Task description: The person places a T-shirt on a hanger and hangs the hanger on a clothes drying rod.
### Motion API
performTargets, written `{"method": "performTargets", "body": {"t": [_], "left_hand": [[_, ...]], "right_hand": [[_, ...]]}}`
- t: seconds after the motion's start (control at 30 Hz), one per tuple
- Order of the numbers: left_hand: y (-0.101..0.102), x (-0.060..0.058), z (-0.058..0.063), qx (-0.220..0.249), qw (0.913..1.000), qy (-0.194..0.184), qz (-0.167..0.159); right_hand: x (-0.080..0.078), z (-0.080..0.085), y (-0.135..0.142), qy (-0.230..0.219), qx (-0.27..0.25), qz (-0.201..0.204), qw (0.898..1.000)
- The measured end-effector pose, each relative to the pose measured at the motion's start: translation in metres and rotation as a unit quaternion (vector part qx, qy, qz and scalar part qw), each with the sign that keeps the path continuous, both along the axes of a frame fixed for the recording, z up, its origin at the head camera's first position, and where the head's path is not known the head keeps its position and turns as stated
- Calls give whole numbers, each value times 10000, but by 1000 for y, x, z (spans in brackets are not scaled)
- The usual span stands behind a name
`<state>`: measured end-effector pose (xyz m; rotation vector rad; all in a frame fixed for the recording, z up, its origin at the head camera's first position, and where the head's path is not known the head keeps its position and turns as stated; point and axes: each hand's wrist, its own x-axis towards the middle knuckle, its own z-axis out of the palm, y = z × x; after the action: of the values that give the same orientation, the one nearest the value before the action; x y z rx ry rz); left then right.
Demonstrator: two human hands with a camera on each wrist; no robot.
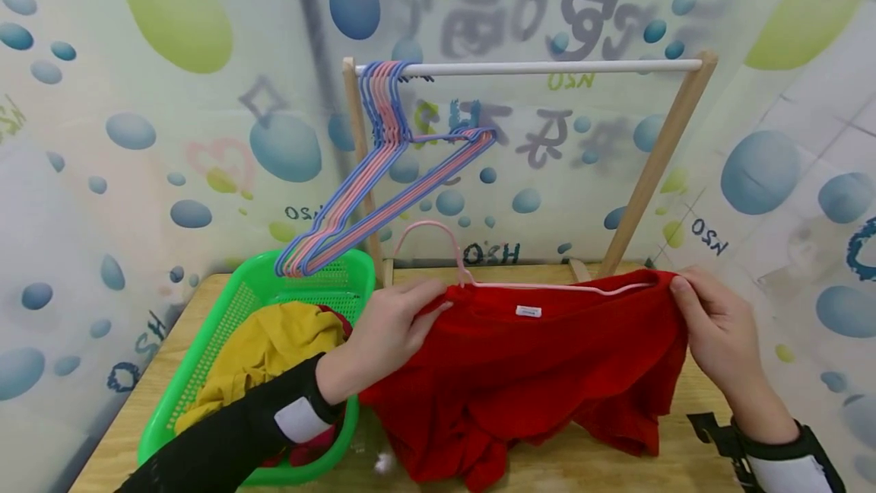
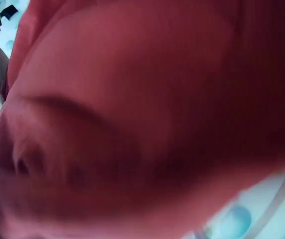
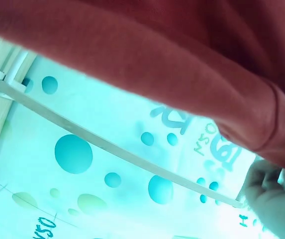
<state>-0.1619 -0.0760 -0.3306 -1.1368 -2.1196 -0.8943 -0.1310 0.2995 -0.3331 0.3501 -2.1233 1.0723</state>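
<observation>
A red top (image 1: pixel 547 371) with a small white label (image 1: pixel 528 311) at its neckline hangs loosely above the table. The pink hanger (image 1: pixel 541 287) runs along its upper edge, its hook standing free of the cloth. My left hand (image 1: pixel 386 329) pinches the neckline on the left, close to the hook. On the right, my right hand (image 1: pixel 722 329) grips the shoulder at the hanger's far end, which the fabric hides. Red cloth (image 2: pixel 132 99) fills most of the left wrist view. In the right wrist view, the garment's hem (image 3: pixel 147 79) crosses above a partly visible hand (image 3: pixel 271 199).
Behind the top stands a rack with a white rod (image 1: pixel 547 67) and wooden posts (image 1: pixel 660 158). Several blue and pink hangers (image 1: pixel 335 227) hang at its left end. A green basket (image 1: pixel 164 402) on the left holds a yellow garment (image 1: pixel 280 345) and dark red cloth.
</observation>
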Motion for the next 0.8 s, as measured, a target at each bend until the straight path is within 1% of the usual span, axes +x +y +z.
{"method": "performTargets", "body": {"t": [0.07, 0.1, 0.2, 0.3, 0.4, 0.43, 0.53, 0.63, 0.67, 0.8], "left_hand": [[2, 0, -1, 280, 9976, -573, -287], [3, 0, -2, 429, 9942, -897, -416], [5, 2, -5, 793, 9795, -1748, -608], [6, 4, -7, 938, 9681, -2232, -639], [7, 5, -9, 1046, 9609, -2466, -706], [8, 9, -6, 1059, 9593, -2522, -697], [9, 10, -8, 1120, 9562, -2602, -740], [10, 11, -8, 1121, 9550, -2650, -714], [10, 9, -13, 1131, 9552, -2636, -734], [11, 9, -13, 1091, 9569, -2604, -684]], "right_hand": [[0, -2, 0, 197, 248, 231, 9992], [-1, -3, 0, 319, 349, 354, 9983], [-1, -7, -2, 641, 627, 527, 9946], [0, -8, -5, 896, 871, 510, 9909], [1, -6, -11, 1143, 1310, 364, 9841], [1, -5, -13, 1218, 1477, 299, 9810], [1, -6, -16, 1252, 1920, 116, 9733], [1, -10, -16, 1243, 2265, -79, 9660], [1, -11, -16, 1234, 2396, -154, 9629], [3, -9, -19, 1234, 2842, -332, 9502]]}}
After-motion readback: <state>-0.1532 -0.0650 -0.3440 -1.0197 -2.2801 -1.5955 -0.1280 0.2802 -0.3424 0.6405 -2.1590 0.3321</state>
